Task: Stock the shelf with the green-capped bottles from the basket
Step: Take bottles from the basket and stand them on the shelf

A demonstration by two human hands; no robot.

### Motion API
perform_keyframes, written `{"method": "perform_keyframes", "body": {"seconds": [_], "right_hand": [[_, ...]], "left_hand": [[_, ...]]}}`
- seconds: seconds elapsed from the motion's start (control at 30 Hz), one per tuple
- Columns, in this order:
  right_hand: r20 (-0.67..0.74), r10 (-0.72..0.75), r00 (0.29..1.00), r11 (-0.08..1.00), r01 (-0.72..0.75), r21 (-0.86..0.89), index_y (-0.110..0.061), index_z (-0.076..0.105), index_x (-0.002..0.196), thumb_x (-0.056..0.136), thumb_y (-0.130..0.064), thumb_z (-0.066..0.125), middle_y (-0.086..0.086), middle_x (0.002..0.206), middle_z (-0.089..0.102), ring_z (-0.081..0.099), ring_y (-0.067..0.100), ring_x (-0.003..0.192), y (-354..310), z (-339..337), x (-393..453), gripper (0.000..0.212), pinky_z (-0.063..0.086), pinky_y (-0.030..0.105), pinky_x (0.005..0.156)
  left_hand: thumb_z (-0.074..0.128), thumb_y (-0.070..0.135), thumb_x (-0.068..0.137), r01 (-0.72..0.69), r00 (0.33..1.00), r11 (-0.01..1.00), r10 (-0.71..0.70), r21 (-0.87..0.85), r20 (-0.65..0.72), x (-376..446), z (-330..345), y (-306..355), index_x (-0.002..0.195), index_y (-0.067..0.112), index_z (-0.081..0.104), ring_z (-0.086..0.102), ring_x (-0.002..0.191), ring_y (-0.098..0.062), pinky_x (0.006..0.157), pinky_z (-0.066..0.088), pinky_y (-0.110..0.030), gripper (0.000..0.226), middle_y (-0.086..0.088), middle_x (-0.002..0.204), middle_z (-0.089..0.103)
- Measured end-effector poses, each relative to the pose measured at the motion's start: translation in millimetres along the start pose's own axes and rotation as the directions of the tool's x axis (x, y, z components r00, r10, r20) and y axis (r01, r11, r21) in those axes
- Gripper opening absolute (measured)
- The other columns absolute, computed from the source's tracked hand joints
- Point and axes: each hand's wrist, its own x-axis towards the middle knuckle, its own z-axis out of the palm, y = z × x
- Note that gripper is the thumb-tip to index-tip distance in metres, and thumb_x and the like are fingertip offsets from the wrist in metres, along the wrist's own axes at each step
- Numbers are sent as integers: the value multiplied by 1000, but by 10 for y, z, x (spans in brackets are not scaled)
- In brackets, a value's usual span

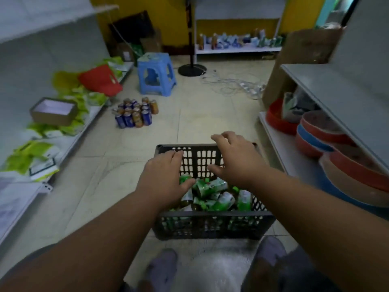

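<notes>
A dark grey slotted basket (202,225) stands on the floor just in front of my feet. Several green-capped bottles (212,187) with green labels lie jumbled inside it. My left hand (166,180) hovers over the basket's left side, fingers loosely spread, holding nothing. Above the far right part of the basket, my right hand (235,159) is spread palm down, also with nothing in it. A grey shelf (336,98) runs along the right.
Stacked coloured plastic bowls (336,152) fill the lower right shelf. A cluster of cans (135,112) stands on the floor ahead left, with a blue stool (155,74) behind it. The left shelf (69,142) holds green packets and a small box. Cables (235,85) lie on the floor.
</notes>
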Motion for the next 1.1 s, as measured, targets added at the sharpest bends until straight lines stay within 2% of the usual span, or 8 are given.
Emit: {"method": "perform_keyframes", "body": {"seconds": [0.3, 0.37, 0.47, 0.57, 0.7, 0.8, 0.97, 1.1], "right_hand": [[311, -74, 947, 994, 44, 99, -26, 34, 147, 84, -54, 67, 3, 142, 45, 44, 23, 128, -221, 1725, 750, 77, 43, 42, 104], [359, -65, 931, 990, 14, 141, -26, 38, 143, 82, -53, 69, 2, 137, 48, 46, 22, 125, -246, 2060, 925, 74, 44, 42, 104], [437, -68, 897, 977, -28, 210, -22, 41, 142, 81, -49, 73, 4, 134, 49, 46, 24, 125, -262, 2472, 1169, 74, 44, 41, 103], [550, -64, 833, 977, -59, 204, -22, 43, 142, 82, -48, 74, 6, 133, 50, 47, 26, 124, -247, 2837, 1320, 73, 45, 39, 100], [564, 0, 826, 968, -140, 206, -21, 41, 145, 83, -41, 74, 9, 138, 48, 46, 28, 128, -101, 3167, 1363, 73, 44, 41, 103], [507, 0, 862, 993, -61, 104, -19, 42, 144, 82, -40, 74, 9, 142, 46, 42, 29, 131, 112, 3229, 1444, 73, 38, 43, 107], [667, 33, 745, 994, 47, -102, -17, 34, 148, 73, -50, 79, 12, 150, 41, 39, 32, 136, 437, 3362, 1549, 93, 34, 48, 111], [709, 43, 704, 964, 156, -213, -18, 44, 139, 81, -36, 74, 12, 140, 49, 43, 33, 130, 468, 3505, 1528, 68, 37, 50, 107]], "left_hand": [[63, 63, 83, 84, 977, 996, -81, -10, 198, 354, 1362, -916, 147, 17, 41, 47, 129, -33, 104, 40, -44, 82, -14, 143, 48], [60, 65, 84, 92, 971, 996, -89, -3, 222, 505, 1625, -1078, 152, 15, 31, 32, 142, -35, 112, 32, -45, 89, -19, 156, 30], [40, 75, 87, 109, 941, 992, -123, 62, 314, 663, 2006, -1232, 158, 10, -3, -9, 152, -33, 124, 8, -45, 105, -20, 164, -12], [18, 82, 84, 80, 947, 984, -126, 161, 297, 667, 2278, -1249, 154, 2, -16, -22, 148, -37, 123, 1, -49, 113, -24, 161, -21], [24, 77, 86, 75, 959, 992, -101, 104, 266, 638, 2333, -1312, 152, 1, -22, -24, 148, -36, 123, -2, -48, 111, -25, 158, -27], [30, 76, 87, 44, 967, 995, -65, 90, 247, 637, 2346, -1354, 151, 3, -22, -20, 149, -37, 123, -2, -47, 111, -26, 159, -24], [47, 71, 81, 87, 972, 996, -86, 9, 216, 651, 2360, -1365, 156, 4, -5, -9, 152, -35, 116, 9, -46, 113, -23, 163, -12], [53, 68, 78, 99, 974, 995, -91, -25, 207, 637, 2370, -1375, 158, 4, 1, -8, 152, -33, 109, 13, -45, 115, -20, 164, -10]]}}
